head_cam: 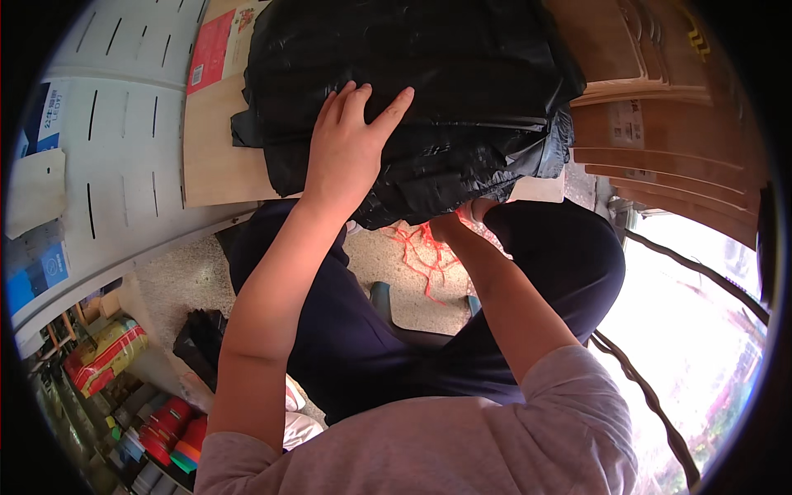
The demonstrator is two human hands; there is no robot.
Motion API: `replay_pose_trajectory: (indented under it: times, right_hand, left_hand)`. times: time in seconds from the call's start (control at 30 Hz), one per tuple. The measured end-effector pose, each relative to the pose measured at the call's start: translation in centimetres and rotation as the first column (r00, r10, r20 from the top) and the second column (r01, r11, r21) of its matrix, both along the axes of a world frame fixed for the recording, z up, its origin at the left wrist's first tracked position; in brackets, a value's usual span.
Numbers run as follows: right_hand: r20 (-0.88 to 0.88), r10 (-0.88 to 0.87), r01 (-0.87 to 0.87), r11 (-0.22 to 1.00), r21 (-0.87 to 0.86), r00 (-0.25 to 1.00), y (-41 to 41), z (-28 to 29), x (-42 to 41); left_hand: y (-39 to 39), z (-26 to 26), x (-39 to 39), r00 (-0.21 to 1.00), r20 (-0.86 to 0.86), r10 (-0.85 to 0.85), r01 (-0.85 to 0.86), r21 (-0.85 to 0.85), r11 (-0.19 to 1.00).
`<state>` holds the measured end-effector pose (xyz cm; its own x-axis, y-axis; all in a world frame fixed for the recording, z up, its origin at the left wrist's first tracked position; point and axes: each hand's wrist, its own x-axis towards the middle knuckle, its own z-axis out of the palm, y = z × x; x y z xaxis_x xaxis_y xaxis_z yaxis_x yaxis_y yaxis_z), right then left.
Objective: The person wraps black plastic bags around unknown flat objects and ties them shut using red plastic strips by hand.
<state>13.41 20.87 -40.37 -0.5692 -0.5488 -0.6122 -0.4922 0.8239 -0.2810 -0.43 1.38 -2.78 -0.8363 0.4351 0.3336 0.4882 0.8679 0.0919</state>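
A large black plastic bag or sheet (433, 80) lies over the wooden board (223, 167) in front of me, its folded edge hanging over my knees. My left hand (352, 136) rests flat on top of the plastic, fingers spread, gripping nothing visible. My right hand (448, 226) is below the near edge of the plastic, by my right knee. Its fingers are hidden, so what it holds cannot be seen. Tangled red plastic string (427, 247) trails down beside it towards the floor.
A white slotted metal panel (124, 124) stands at the left. Brown boards or cartons (656, 130) are stacked at the right, above dark cables (656, 396). Assorted packaged goods (164, 433) fill the lower left. A black bag (201, 343) is on the speckled floor (179, 272).
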Motion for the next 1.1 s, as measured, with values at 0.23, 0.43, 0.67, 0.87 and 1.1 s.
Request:
replay_pose_trajectory:
  times: [0.23,0.43,0.67,0.87,1.1]
  right_hand:
    - [0.067,-0.089,0.093,0.994,-0.057,0.994,3.0,3.7,-2.7]
    - [0.211,-0.219,0.278,0.909,-0.311,0.953,2.6,20.5,-4.6]
    - [0.860,-0.161,0.840,0.359,-0.407,0.485,5.5,36.4,-4.5]
    - [0.440,-0.594,0.642,0.175,-0.746,0.674,6.4,40.4,-2.5]
    - [0.446,-0.670,0.628,0.039,-0.777,0.593,5.5,45.6,-2.2]
  left_hand:
    - [1.1,-0.6,-0.4,0.999,-0.035,-0.021,0.022,0.048,0.999]
    - [0.1,-1.1,0.1,0.999,-0.039,0.008,-0.004,0.100,0.995]
    - [0.6,-1.3,-0.3,0.998,-0.057,-0.009,0.017,0.127,0.992]
    - [0.3,-2.4,-0.4,0.985,-0.168,0.042,-0.001,0.237,0.971]
    - [1.0,-2.1,-1.1,0.950,-0.286,0.122,-0.061,0.213,0.975]
